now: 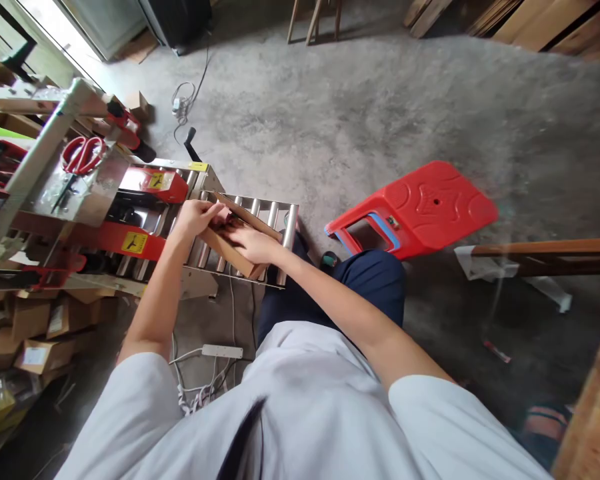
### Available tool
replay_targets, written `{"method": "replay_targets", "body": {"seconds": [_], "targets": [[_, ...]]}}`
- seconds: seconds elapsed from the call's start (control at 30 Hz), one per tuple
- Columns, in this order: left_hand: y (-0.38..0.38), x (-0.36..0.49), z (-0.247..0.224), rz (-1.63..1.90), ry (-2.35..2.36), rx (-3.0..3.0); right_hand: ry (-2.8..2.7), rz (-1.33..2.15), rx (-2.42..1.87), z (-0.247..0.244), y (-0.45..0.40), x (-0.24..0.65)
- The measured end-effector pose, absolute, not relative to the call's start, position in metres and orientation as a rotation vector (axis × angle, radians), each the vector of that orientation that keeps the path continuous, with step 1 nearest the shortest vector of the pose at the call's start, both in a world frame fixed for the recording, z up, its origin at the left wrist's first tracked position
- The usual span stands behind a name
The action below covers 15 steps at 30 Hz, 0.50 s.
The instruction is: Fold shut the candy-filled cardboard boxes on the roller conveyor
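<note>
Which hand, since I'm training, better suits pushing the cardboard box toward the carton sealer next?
Likely the right hand: it reaches into the cardboard box; the left hand sits nearer the carton sealer.

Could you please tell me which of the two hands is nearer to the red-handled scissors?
Left. The left hand is at the end of the cardboard box closer to the scissors; the right hand reaches into the box, farther from them.
</note>
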<state>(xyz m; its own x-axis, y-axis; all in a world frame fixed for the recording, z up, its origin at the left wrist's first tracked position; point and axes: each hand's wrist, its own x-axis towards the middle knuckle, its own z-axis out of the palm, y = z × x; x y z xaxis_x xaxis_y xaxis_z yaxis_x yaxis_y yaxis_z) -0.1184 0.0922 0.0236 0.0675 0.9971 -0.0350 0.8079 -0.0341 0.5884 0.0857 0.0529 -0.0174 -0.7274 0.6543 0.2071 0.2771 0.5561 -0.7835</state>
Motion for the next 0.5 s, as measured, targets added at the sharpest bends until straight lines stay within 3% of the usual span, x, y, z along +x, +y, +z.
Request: {"method": "replay_targets", "body": {"seconds": [0.1,0.2,0.3,0.5], "targets": [[0.097,-0.097,0.012,0.602,2.048,2.042,-1.885,1.186,-0.670,0.002,0.049,0.107],[0.093,-0.085,0.002,0.802,2.197,2.040,-1.702,1.042,-0.783,0.019,0.040,0.127],[0.093,-0.090,0.001,0.918,2.239,1.869,-1.796,0.842,-1.018,0.018,0.022,0.130],[0.061,-0.076,0.012,1.328,2.175,1.749,-2.175,0.784,-1.035,-0.017,-0.010,0.112]]}}
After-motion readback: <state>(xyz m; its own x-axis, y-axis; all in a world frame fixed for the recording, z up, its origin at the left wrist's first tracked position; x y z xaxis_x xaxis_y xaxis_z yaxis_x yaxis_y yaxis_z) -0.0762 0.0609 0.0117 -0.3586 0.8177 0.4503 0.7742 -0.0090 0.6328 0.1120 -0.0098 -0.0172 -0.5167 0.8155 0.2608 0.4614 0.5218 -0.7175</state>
